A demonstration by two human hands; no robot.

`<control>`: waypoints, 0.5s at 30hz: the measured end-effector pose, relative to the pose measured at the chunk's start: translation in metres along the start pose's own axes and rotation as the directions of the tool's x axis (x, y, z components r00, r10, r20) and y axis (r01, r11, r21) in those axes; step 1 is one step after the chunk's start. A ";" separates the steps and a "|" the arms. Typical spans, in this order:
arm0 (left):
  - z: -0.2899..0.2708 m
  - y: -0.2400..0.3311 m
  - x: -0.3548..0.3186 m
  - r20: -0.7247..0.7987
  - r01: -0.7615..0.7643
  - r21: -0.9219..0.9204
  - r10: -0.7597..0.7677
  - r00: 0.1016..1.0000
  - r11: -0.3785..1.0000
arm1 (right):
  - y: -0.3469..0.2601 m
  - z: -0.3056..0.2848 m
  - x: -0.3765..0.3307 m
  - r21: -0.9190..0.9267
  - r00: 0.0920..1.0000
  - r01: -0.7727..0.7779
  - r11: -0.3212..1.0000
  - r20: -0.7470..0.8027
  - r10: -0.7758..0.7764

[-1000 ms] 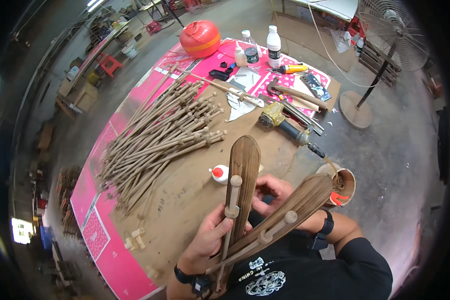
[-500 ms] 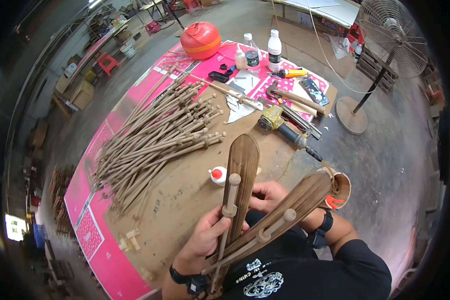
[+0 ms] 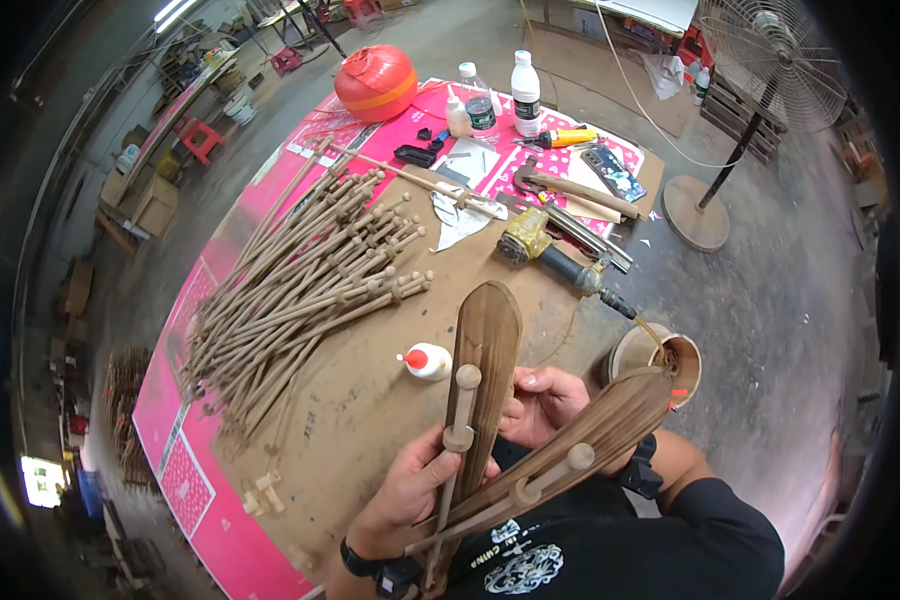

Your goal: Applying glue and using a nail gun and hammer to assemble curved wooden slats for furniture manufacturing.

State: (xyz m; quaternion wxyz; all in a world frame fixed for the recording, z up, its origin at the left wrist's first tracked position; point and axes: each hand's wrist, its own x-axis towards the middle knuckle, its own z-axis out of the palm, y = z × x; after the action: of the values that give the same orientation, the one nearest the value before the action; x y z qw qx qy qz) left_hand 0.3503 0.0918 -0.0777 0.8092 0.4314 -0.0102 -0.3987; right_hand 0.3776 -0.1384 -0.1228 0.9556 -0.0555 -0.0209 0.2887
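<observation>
Two brown wooden skis, a left one (image 3: 490,345) and a right one (image 3: 610,415), cross low in front of my body in a V with rounded tips up. On each lies a thin wooden ski pole with a round knob and a ring. My left hand (image 3: 415,480) is wrapped round the left ski and its pole (image 3: 457,437), thumb just below the ring. Between the two skis sits my right hand (image 3: 550,405), fingers curled and thumb laid over them. Whatever they hold is too small or hidden. A white glue bottle (image 3: 430,362) with a red cap is beside the left ski.
Many loose wooden poles (image 3: 300,290) lie heaped on the cardboard-topped table (image 3: 340,440). Beyond are an air tool (image 3: 555,262), a hammer (image 3: 580,190), bottles (image 3: 526,95), a phone (image 3: 613,172) and a red round bundle (image 3: 375,82). A bucket (image 3: 635,350) and a standing fan (image 3: 770,60) are at right.
The view has shifted slightly, so the table things sit further left. My right hand has lifted a little and shows more of its curled fingers. The right ski has tipped slightly outward.
</observation>
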 end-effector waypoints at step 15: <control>0.009 -0.007 -0.001 -0.049 0.045 0.019 -0.045 0.998 0.999 | -0.120 0.025 0.016 -0.564 0.959 0.256 0.785 0.249 -0.134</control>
State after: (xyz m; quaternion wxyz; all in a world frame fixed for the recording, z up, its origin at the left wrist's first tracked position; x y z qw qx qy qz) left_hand 0.3419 0.0841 -0.0764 0.7956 0.4493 0.0149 -0.4062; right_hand 0.4552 -0.2261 -0.0834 0.9085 -0.3190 -0.2087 0.1710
